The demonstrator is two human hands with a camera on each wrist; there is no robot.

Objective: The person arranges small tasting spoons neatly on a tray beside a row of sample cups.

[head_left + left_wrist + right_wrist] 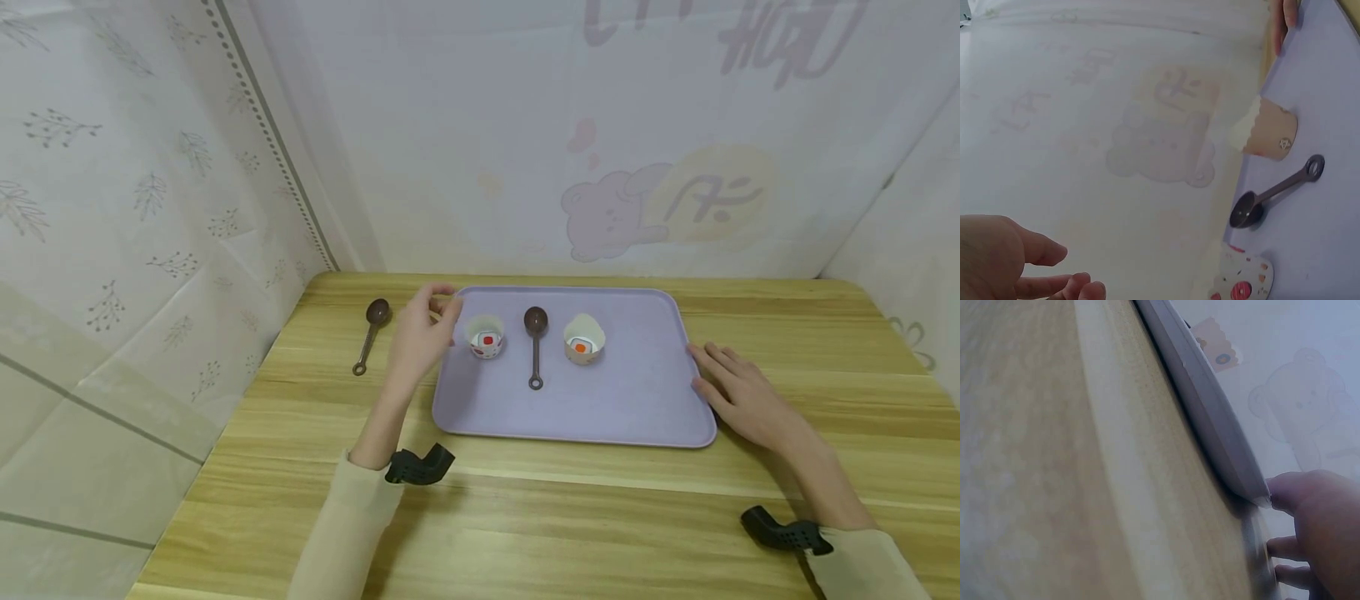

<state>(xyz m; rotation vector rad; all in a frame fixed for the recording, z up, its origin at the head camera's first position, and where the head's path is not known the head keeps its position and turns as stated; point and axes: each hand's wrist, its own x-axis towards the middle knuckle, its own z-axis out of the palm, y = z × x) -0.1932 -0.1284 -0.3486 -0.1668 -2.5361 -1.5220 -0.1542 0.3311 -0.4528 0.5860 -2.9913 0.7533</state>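
A lilac tray lies on the wooden table. On it, from left to right, are a white paper baking cup with red patterns, a dark brown measuring spoon and a tan paper baking cup. Each cup has a small coloured mark inside: red in the left one, orange in the right one. My left hand hovers by the tray's left edge, close to the red-patterned cup, with loosely bent fingers and nothing in them. At the tray's right edge, my right hand touches the rim with its fingertips.
A second dark brown measuring spoon lies on the table left of the tray, beside my left hand. Pale printed cloth hangs behind the table and along its sides. Black bands sit on both wrists.
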